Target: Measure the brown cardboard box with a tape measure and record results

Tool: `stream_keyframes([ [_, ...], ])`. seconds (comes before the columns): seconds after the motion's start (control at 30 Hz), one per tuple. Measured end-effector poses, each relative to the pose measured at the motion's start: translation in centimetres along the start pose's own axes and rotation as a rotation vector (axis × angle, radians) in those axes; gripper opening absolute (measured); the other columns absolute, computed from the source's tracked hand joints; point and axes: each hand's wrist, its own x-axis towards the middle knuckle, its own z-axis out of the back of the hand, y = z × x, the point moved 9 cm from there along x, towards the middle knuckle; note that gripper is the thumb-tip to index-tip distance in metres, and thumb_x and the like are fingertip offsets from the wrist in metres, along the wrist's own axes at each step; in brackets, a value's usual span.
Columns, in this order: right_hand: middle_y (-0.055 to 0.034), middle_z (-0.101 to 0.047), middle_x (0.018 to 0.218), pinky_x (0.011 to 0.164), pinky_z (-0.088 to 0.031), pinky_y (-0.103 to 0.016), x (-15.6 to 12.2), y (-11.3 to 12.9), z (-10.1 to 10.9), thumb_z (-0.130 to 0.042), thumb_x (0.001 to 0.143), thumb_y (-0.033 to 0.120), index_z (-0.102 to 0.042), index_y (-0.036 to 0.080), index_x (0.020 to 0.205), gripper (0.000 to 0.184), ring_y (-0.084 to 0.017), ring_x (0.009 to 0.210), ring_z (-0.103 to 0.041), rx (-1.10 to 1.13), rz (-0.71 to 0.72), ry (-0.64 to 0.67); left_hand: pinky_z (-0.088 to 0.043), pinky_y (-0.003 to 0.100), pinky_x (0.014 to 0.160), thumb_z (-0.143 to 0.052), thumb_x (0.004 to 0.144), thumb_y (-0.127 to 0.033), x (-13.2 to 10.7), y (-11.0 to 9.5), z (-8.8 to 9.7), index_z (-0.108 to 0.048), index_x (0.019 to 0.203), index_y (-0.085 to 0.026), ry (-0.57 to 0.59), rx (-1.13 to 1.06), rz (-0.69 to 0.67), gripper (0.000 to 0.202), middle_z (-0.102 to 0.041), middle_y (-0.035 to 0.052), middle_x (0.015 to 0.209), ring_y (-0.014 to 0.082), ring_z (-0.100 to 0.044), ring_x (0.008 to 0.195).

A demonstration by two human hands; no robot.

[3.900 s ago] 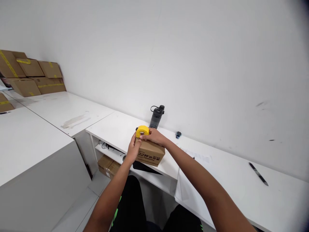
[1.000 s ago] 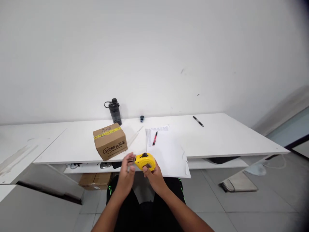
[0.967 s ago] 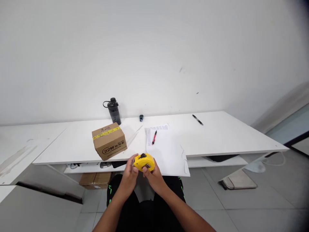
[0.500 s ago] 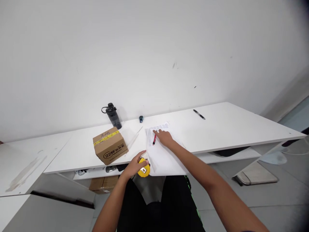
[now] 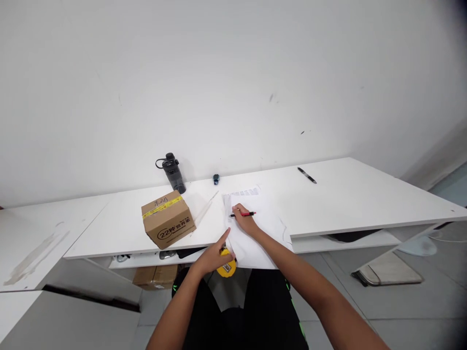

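Observation:
My right hand (image 5: 245, 219) rests over the white paper sheets (image 5: 255, 245) and is closed on a red and black pen (image 5: 248, 214). The pen lies nearly level, its black tip pointing left above the paper. At the desk's front edge, my left hand (image 5: 214, 256) wraps round a yellow tape measure (image 5: 226, 268), with the index finger stretched toward the paper's left edge. No tape blade can be made out. A cardboard box (image 5: 168, 219) with yellow tape across its top stands to the left of the paper.
Behind the box stands a dark water bottle (image 5: 174, 173). A small dark watch-like object (image 5: 216, 179) sits near the wall, and a black pen (image 5: 307, 175) lies farther right on the white desk (image 5: 350, 197). Under the desktop runs a shelf (image 5: 310, 243).
My right hand has picked up the red pen from the paper and turned it sideways. My left hand, still on the tape measure, has shifted slightly right and nearer to me.

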Motion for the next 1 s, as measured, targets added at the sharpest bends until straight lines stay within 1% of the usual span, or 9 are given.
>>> stream_keyframes([
  [0.07, 0.0048, -0.046, 0.049, 0.057, -0.040, -0.027, -0.2, -0.6, -0.7, -0.027, 0.092, 0.053, -0.056, 0.020, 0.078, 0.046, -0.016, 0.051, -0.049, 0.051, -0.041, 0.032, -0.036, 0.038, 0.104, -0.063, 0.078, -0.031, 0.2, 0.3, 0.2, -0.008, 0.152, -0.027, 0.016, -0.020, 0.022, 0.093, -0.054, 0.0044, 0.136, 0.0233, -0.053, 0.117],
  [0.1, 0.0036, -0.048, 0.049, 0.058, -0.041, -0.028, -0.2, -0.8, -0.9, -0.027, 0.092, 0.054, -0.058, 0.020, 0.075, 0.049, -0.016, 0.052, -0.050, 0.042, -0.046, 0.048, -0.036, 0.038, 0.104, -0.064, 0.077, -0.029, 0.3, 0.5, 0.3, -0.009, 0.153, -0.027, 0.015, -0.025, 0.026, 0.093, -0.053, 0.0047, 0.136, 0.0238, -0.052, 0.118],
  [0.2, -0.0019, -0.060, 0.058, 0.063, -0.042, -0.029, -0.1, -1.0, -1.1, -0.041, 0.086, 0.056, -0.059, 0.019, 0.062, 0.048, -0.017, 0.062, -0.056, -0.006, -0.072, 0.066, -0.036, 0.038, 0.104, -0.063, 0.076, -0.025, 0.6, 0.8, 0.3, -0.013, 0.153, -0.025, -0.021, -0.055, -0.003, 0.091, -0.055, 0.0059, 0.134, 0.0242, -0.052, 0.118],
  [0.27, -0.0030, -0.063, 0.063, 0.063, -0.041, -0.029, -0.1, -1.1, -1.2, -0.047, 0.083, 0.054, -0.058, 0.019, 0.058, 0.044, -0.018, 0.064, -0.056, -0.038, -0.080, 0.066, -0.038, 0.038, 0.102, -0.062, 0.078, -0.025, 0.6, 1.0, 0.1, -0.015, 0.153, -0.025, -0.042, -0.083, -0.023, 0.088, -0.058, 0.0064, 0.129, 0.0237, -0.054, 0.114],
  [0.37, -0.0006, -0.060, 0.058, 0.061, -0.039, -0.029, -0.1, -1.1, -1.2, -0.049, 0.081, 0.049, -0.054, 0.020, 0.055, 0.039, -0.017, 0.062, -0.053, -0.059, -0.078, 0.061, -0.041, 0.038, 0.099, -0.062, 0.079, -0.025, 0.7, 1.1, -0.2, -0.016, 0.152, -0.026, -0.048, -0.126, -0.031, 0.086, -0.063, 0.0044, 0.117, 0.0218, -0.057, 0.108],
  [0.43, 0.0009, -0.057, 0.056, 0.060, -0.038, -0.028, -0.1, -1.2, -1.3, -0.049, 0.080, 0.046, -0.052, 0.021, 0.054, 0.036, -0.017, 0.060, -0.051, -0.069, -0.077, 0.071, -0.042, 0.037, 0.098, -0.062, 0.080, -0.026, 0.7, 1.3, -0.4, -0.016, 0.152, -0.026, -0.042, -0.169, -0.024, 0.086, -0.064, 0.0032, 0.113, 0.0205, -0.057, 0.106],
  [0.63, 0.0007, -0.057, 0.056, 0.059, -0.038, -0.027, -0.1, -1.5, -1.4, -0.048, 0.079, 0.045, -0.052, 0.020, 0.055, 0.035, -0.017, 0.061, -0.052, -0.064, -0.083, 0.096, -0.042, 0.035, 0.098, -0.063, 0.080, -0.027, 1.0, 2.0, -0.7, -0.020, 0.151, -0.029, -0.017, -0.332, 0.014, 0.083, -0.058, 0.0028, 0.125, 0.0195, -0.057, 0.109],
  [0.9, 0.0009, -0.054, 0.055, 0.060, -0.038, -0.028, -0.3, -1.5, -1.2, -0.047, 0.080, 0.046, -0.042, 0.022, 0.051, 0.038, -0.016, 0.060, -0.051, -0.049, -0.084, 0.059, -0.042, 0.036, 0.097, -0.062, 0.080, -0.028, 1.1, 2.4, -0.7, -0.020, 0.151, -0.028, -0.048, -0.314, 0.010, 0.083, -0.061, 0.0026, 0.118, 0.0191, -0.057, 0.106],
  [1.0, 0.0012, -0.055, 0.055, 0.060, -0.038, -0.027, -0.3, -1.4, -1.4, -0.048, 0.079, 0.046, -0.043, 0.022, 0.051, 0.037, -0.016, 0.060, -0.051, -0.042, -0.083, 0.081, -0.041, 0.035, 0.098, -0.062, 0.080, -0.028, 1.0, 2.3, -0.7, -0.021, 0.151, -0.028, -0.059, -0.312, -0.005, 0.083, -0.060, 0.0028, 0.120, 0.0190, -0.057, 0.107],
])
